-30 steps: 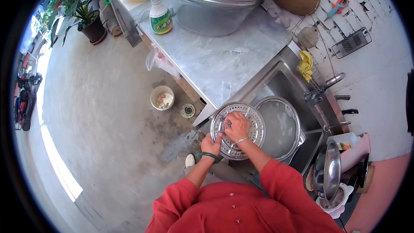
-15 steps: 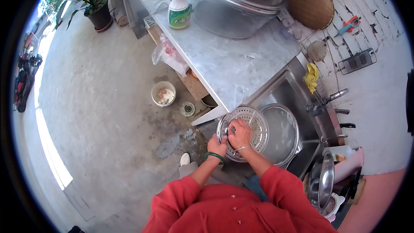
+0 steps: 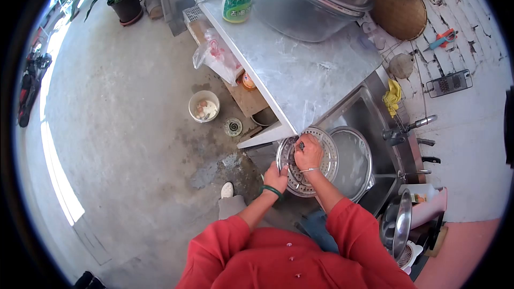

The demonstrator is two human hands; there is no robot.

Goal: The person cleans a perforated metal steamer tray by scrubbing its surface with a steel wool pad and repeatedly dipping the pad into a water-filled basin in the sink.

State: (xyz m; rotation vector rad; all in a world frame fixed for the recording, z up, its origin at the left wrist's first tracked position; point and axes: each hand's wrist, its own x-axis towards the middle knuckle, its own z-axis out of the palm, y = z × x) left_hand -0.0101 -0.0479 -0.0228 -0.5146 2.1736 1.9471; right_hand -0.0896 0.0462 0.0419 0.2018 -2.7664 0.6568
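My left hand [image 3: 276, 177], a green bangle at its wrist, is closed on the near-left rim of a round steel steamer tray [image 3: 329, 156] full of small holes. The tray is tilted at the front edge of the sink. Pressed against its inner face is my right hand [image 3: 309, 154], fingers bunched around a small dark, metallic wad that looks like a steel wool scrubber [image 3: 301, 146]; most of it is hidden. Just right of the tray, a round metal basin [image 3: 350, 163] with cloudy grey liquid sits in the steel sink [image 3: 360, 101].
A grey counter [image 3: 316, 75] juts out by the tray, bearing a spray bottle [image 3: 237, 2] and a big lidded pot [image 3: 305, 16]. The faucet [image 3: 399, 134] stands beyond the basin. A white bucket [image 3: 204, 106] is on the floor. Steel bowls [image 3: 399, 225] lean at right.
My right hand has moved slightly up and right across the tray, still holding the wad. The tray and left hand have shifted a little right, as the view also shifted.
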